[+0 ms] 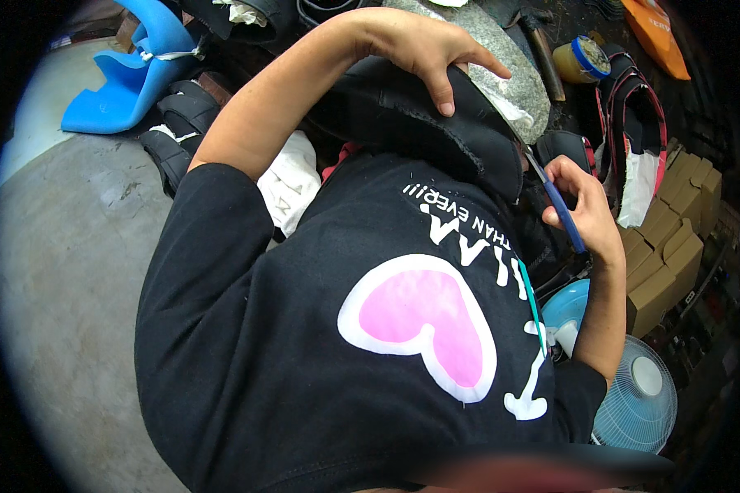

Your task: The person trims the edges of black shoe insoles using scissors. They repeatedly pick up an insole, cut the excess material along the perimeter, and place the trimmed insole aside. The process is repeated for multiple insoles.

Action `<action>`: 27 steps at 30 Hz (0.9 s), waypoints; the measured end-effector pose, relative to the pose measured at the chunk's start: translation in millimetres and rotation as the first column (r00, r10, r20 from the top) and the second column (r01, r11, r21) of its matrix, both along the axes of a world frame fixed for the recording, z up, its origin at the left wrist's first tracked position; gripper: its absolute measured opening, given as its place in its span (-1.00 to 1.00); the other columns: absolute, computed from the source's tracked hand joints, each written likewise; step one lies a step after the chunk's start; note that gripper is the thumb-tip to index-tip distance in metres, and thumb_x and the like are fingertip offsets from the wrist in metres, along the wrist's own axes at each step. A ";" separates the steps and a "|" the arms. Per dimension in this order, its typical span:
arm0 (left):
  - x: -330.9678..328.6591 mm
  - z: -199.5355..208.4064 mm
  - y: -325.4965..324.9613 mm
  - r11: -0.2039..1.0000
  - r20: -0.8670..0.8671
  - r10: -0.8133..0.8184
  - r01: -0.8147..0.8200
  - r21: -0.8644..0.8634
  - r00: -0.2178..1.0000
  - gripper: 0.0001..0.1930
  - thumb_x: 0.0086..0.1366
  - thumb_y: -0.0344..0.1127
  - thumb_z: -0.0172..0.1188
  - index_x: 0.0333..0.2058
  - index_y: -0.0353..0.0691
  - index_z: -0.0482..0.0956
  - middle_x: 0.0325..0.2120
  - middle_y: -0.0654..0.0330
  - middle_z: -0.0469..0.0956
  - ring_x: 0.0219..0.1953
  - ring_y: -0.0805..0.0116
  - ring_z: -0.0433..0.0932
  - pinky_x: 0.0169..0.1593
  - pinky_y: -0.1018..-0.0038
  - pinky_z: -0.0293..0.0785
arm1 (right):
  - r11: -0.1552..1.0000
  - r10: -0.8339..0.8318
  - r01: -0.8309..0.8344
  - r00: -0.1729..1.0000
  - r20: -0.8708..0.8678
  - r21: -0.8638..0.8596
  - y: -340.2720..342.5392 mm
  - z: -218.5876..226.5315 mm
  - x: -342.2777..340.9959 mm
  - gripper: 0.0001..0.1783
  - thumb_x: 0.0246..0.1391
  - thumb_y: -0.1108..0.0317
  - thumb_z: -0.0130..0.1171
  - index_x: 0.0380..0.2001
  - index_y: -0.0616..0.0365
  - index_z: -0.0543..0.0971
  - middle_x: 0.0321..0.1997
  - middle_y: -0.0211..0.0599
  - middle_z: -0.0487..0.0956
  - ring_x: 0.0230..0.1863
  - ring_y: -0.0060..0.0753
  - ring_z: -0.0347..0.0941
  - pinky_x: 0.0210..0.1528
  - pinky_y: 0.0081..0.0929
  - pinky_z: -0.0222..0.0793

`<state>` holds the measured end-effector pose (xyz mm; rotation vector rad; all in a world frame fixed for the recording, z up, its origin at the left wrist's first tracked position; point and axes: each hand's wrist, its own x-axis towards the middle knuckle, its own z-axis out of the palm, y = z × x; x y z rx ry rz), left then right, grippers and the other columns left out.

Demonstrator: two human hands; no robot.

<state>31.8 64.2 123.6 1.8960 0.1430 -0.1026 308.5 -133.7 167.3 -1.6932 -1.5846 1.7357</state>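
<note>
My left hand (432, 62) grips the upper edge of a large black piece of sheet material (436, 123), thumb on the near face. The piece lies bent against my lap and has a frayed seam across it. In my right hand (584, 201) is a blue-handled bladed tool (561, 205), its slim metal blade lying along the black piece's right edge. Seen from the side, the tool's exact kind cannot be made out. My fingers and thumb are closed about the handle. White crumpled material (510, 107) shows just behind the black piece.
Beyond my hands lie a grey stone slab (530, 78), a hammer (543, 62) and a blue-rimmed jar (581, 60). Red-trimmed black uppers (633, 107), cardboard boxes (666, 238) and a fan (637, 394) stand right. Blue foam (127, 78) and black strapped pieces (181, 119) lie left.
</note>
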 end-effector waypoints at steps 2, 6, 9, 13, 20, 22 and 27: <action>-0.9 0.7 -0.6 0.997 -0.021 0.016 -0.017 -0.076 1.000 0.04 -0.13 -0.23 0.52 0.30 -0.44 0.14 0.20 -0.17 0.34 0.20 0.14 0.35 0.25 0.40 0.26 | 0.998 -0.042 0.040 0.999 -0.034 -0.058 -1.6 0.8 0.2 -0.46 -0.27 0.06 0.51 -0.38 0.15 0.43 -0.48 -0.61 0.34 -0.42 -0.74 0.25 -0.36 -0.70 0.15; -0.5 -0.9 -2.3 1.000 0.019 0.000 0.000 -0.020 1.000 0.07 -0.14 -0.21 0.52 0.31 -0.43 0.12 0.23 -0.19 0.29 0.24 0.11 0.30 0.29 0.37 0.20 | 0.993 -0.060 0.051 0.994 -0.087 -0.106 -6.0 0.7 1.0 -0.44 -0.27 0.03 0.51 -0.38 0.14 0.42 -0.49 -0.62 0.34 -0.44 -0.74 0.24 -0.38 -0.68 0.16; 0.6 -2.1 -1.6 0.998 0.045 -0.018 0.015 0.068 0.999 0.08 -0.14 -0.19 0.52 0.32 -0.43 0.11 0.24 -0.20 0.27 0.28 0.09 0.26 0.32 0.35 0.15 | 0.997 -0.047 0.037 0.990 -0.133 -0.071 -10.9 -3.8 -0.3 -0.43 -0.25 0.01 0.51 -0.37 0.14 0.42 -0.50 -0.63 0.33 -0.47 -0.77 0.22 -0.42 -0.72 0.14; -0.9 -1.9 0.4 0.997 0.008 -0.011 0.011 0.075 1.000 0.09 -0.14 -0.17 0.52 0.32 -0.43 0.11 0.26 -0.21 0.24 0.31 0.05 0.22 0.35 0.34 0.11 | 0.988 -0.087 0.075 0.992 -0.092 -0.133 -16.0 -5.6 3.8 -0.38 -0.24 -0.07 0.49 -0.34 0.15 0.42 -0.52 -0.62 0.31 -0.51 -0.79 0.21 -0.49 -0.76 0.08; 0.8 -6.3 0.4 0.996 0.034 -0.016 0.013 0.091 0.999 0.10 -0.15 -0.15 0.52 0.32 -0.44 0.10 0.27 -0.22 0.21 0.33 0.03 0.17 0.37 0.32 0.07 | 0.987 -0.115 0.086 0.967 -0.228 -0.134 -20.4 -14.0 0.7 -0.42 -0.18 -0.01 0.49 -0.34 0.17 0.41 -0.53 -0.62 0.30 -0.53 -0.80 0.22 -0.54 -0.74 0.09; 0.2 -6.9 0.6 0.995 0.039 -0.019 0.015 0.097 0.999 0.11 -0.15 -0.15 0.52 0.32 -0.44 0.09 0.28 -0.22 0.20 0.34 0.03 0.16 0.37 0.31 0.07 | 0.984 -0.120 0.087 0.967 -0.226 -0.153 -19.9 -13.3 2.1 -0.43 -0.15 -0.01 0.47 -0.34 0.18 0.42 -0.53 -0.62 0.31 -0.54 -0.79 0.23 -0.54 -0.73 0.10; 0.0 -8.0 -0.1 0.997 0.036 -0.022 0.020 0.072 0.999 0.11 -0.15 -0.14 0.52 0.32 -0.43 0.09 0.28 -0.22 0.20 0.34 0.03 0.16 0.37 0.32 0.05 | 0.969 -0.149 0.094 0.959 -0.243 -0.227 -21.5 -11.4 3.4 -0.43 -0.15 -0.01 0.46 -0.33 0.18 0.41 -0.53 -0.60 0.32 -0.55 -0.77 0.24 -0.55 -0.72 0.11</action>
